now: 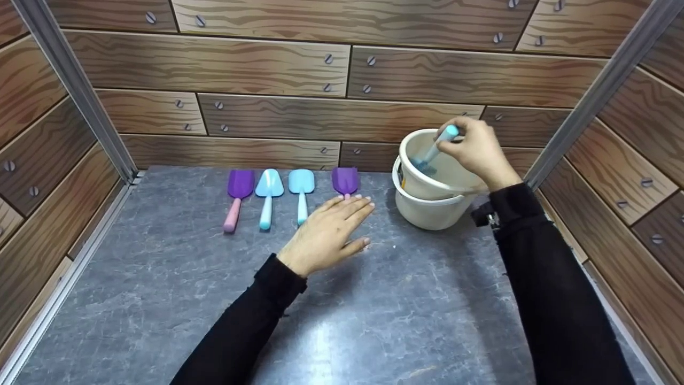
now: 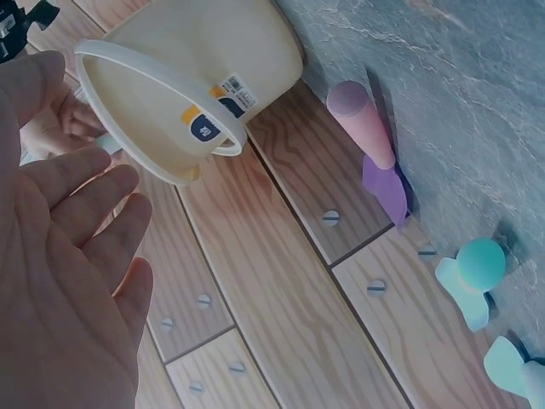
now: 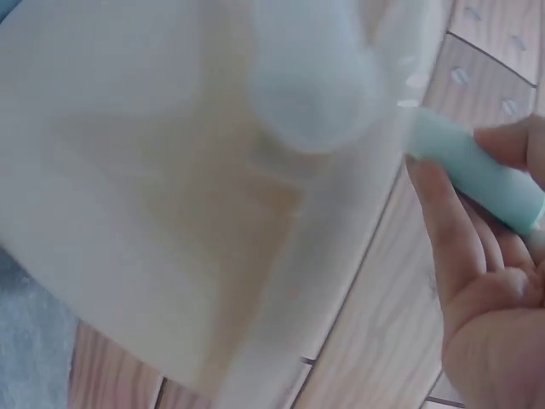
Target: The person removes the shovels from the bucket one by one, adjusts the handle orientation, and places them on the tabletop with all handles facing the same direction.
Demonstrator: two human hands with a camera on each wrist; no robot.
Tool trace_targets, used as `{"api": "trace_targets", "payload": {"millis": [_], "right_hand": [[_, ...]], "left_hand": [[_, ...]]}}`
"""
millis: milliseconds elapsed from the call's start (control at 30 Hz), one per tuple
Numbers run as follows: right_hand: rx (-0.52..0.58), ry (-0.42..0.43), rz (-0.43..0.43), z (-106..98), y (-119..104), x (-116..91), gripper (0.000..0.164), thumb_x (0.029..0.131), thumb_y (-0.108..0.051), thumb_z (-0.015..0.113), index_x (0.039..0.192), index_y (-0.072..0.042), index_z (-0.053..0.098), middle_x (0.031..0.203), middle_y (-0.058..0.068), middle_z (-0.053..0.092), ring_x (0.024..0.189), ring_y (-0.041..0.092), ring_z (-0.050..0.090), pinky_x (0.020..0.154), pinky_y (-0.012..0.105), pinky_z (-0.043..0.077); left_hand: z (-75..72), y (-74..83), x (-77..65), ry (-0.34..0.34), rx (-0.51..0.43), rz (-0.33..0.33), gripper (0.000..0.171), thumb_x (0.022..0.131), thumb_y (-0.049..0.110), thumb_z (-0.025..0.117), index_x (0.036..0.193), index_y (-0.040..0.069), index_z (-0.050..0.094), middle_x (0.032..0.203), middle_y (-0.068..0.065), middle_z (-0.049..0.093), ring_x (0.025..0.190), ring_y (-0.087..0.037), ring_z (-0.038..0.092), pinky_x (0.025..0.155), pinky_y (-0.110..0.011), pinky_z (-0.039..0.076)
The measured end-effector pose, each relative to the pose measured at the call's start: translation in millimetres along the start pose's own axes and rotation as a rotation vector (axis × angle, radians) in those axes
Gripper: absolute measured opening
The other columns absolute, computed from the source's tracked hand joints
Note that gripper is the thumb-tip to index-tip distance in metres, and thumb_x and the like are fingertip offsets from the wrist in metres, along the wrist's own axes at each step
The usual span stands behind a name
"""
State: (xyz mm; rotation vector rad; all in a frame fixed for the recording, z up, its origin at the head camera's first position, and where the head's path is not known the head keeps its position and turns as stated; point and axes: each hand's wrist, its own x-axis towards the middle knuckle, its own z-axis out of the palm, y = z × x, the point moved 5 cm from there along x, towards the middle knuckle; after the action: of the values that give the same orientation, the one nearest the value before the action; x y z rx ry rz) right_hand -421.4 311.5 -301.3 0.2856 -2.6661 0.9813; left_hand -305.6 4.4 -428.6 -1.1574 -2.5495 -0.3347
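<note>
My right hand [image 1: 478, 152] pinches the light blue handle of a toy shovel [image 1: 445, 140], tilted with its lower end inside the cream bucket [image 1: 427, 214]. Blue shows within the bucket, but the blade's outline is unclear there. In the left wrist view a label marks the bucket's side and a white carrying handle crosses it. My left hand [image 1: 326, 235] is held flat, fingers straight, with nothing in it. Just beyond its fingertips lies a purple shovel [image 1: 345, 180], its pink handle mostly covered by the hand in the head view.
Left of that shovel lie two light blue shovels [image 1: 302, 182] [image 1: 269, 184] and a purple shovel with a pink handle [image 1: 240, 184]. They line up along the back of the grey marbled surface [image 1: 160, 278]. Wood-patterned panels [image 1: 267, 69] with metal corner posts enclose the sides and back.
</note>
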Motion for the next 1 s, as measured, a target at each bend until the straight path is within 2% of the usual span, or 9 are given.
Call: {"api": "trace_targets", "payload": {"millis": [100,233,467,633,733,800,900,933,1000], "right_hand": [[0.010,0.059,-0.013,-7,-6,-1,0.020,0.104,-0.010,0.080,0.122,-0.003,0.084,0.126,0.020,0.087,0.119,0.020,0.079,0.087,0.005,0.053],[0.003,0.090,-0.021,-12,-11,-3,0.020,0.104,-0.009,0.079,0.124,-0.004,0.084,0.127,0.019,0.088,0.119,0.018,0.081,0.089,0.004,0.053],[0.003,0.153,-0.066,-16,-19,-9,0.021,0.103,-0.004,0.075,0.122,-0.002,0.084,0.122,0.020,0.088,0.094,-0.013,0.070,0.082,0.001,0.055],[-0.006,0.176,-0.099,-18,-25,-12,0.022,0.101,0.000,0.073,0.121,0.000,0.083,0.122,0.022,0.088,0.088,-0.021,0.066,0.079,-0.001,0.053],[-0.006,0.166,-0.109,-20,-29,-15,0.022,0.103,0.000,0.075,0.122,0.001,0.084,0.125,0.022,0.088,0.096,-0.013,0.074,0.080,-0.002,0.054],[-0.007,0.155,-0.117,-21,-31,-16,0.021,0.104,-0.001,0.078,0.125,0.000,0.084,0.129,0.024,0.087,0.105,0.004,0.083,0.083,-0.002,0.055],[-0.015,0.148,-0.126,-23,-34,-20,0.024,0.106,-0.001,0.081,0.130,-0.001,0.084,0.135,0.024,0.086,0.120,0.031,0.086,0.085,-0.002,0.054],[-0.016,0.152,-0.131,-24,-35,-20,0.025,0.106,-0.001,0.083,0.131,-0.001,0.084,0.136,0.024,0.086,0.122,0.035,0.086,0.086,-0.002,0.054],[-0.015,0.169,-0.138,-26,-35,-22,0.026,0.106,-0.001,0.084,0.132,-0.002,0.084,0.134,0.023,0.086,0.120,0.027,0.086,0.087,-0.002,0.055]], "left_hand": [[0.0,-0.4,0.8,-0.006,0.003,-0.001,0.072,0.122,0.050,0.060,0.179,0.008,0.048,0.185,-0.013,0.053,0.175,-0.033,0.048,0.151,-0.053,0.030],[0.1,-1.2,1.6,-0.015,-0.002,-0.009,0.072,0.122,0.049,0.061,0.179,0.009,0.047,0.185,-0.013,0.052,0.176,-0.033,0.047,0.151,-0.053,0.029],[-1.7,-2.8,2.1,-0.018,-0.004,-0.024,0.072,0.121,0.049,0.062,0.180,0.009,0.046,0.186,-0.012,0.051,0.176,-0.032,0.047,0.151,-0.054,0.029],[-4.2,-2.8,1.2,0.001,0.012,-0.012,0.072,0.121,0.049,0.062,0.178,0.007,0.050,0.184,-0.013,0.054,0.175,-0.032,0.049,0.150,-0.054,0.033],[-4.5,-2.6,0.7,0.008,0.004,-0.007,0.072,0.121,0.048,0.064,0.177,0.006,0.050,0.183,-0.014,0.054,0.174,-0.033,0.049,0.150,-0.055,0.033],[-4.4,-2.5,0.5,0.009,0.001,-0.006,0.072,0.121,0.048,0.063,0.177,0.006,0.050,0.183,-0.015,0.054,0.175,-0.033,0.049,0.150,-0.055,0.033],[-4.7,-2.2,0.1,0.010,0.000,-0.007,0.072,0.121,0.049,0.062,0.177,0.006,0.050,0.183,-0.014,0.054,0.175,-0.033,0.049,0.150,-0.055,0.033],[-4.8,-2.2,-0.2,0.012,-0.001,-0.008,0.072,0.121,0.049,0.062,0.177,0.006,0.050,0.183,-0.014,0.054,0.175,-0.033,0.049,0.150,-0.055,0.033],[-4.9,-2.4,-0.2,0.013,-0.005,-0.010,0.071,0.121,0.049,0.062,0.177,0.006,0.050,0.183,-0.014,0.054,0.175,-0.032,0.049,0.150,-0.055,0.033]]}}
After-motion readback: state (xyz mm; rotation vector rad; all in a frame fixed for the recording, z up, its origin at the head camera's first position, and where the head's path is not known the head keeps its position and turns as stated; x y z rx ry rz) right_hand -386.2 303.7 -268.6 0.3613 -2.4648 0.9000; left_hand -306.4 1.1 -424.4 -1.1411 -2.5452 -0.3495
